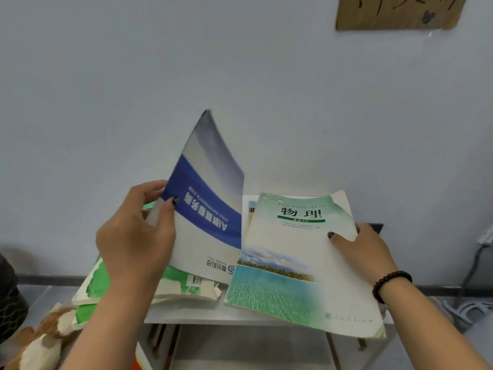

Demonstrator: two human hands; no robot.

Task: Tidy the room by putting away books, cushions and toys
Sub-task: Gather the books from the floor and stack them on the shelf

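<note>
The left hand [133, 236], thumb across the cover, gripped the blue-and-white book [208, 209] tilted upright above the green books [184, 285] on the white shelf [202, 315], while the right hand [362, 255] pinched the right edge of the physics textbook [290, 265] beside it.

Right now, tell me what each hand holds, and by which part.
Left hand pinches the blue book at its left edge. Right hand grips the green book at its right edge.
</note>
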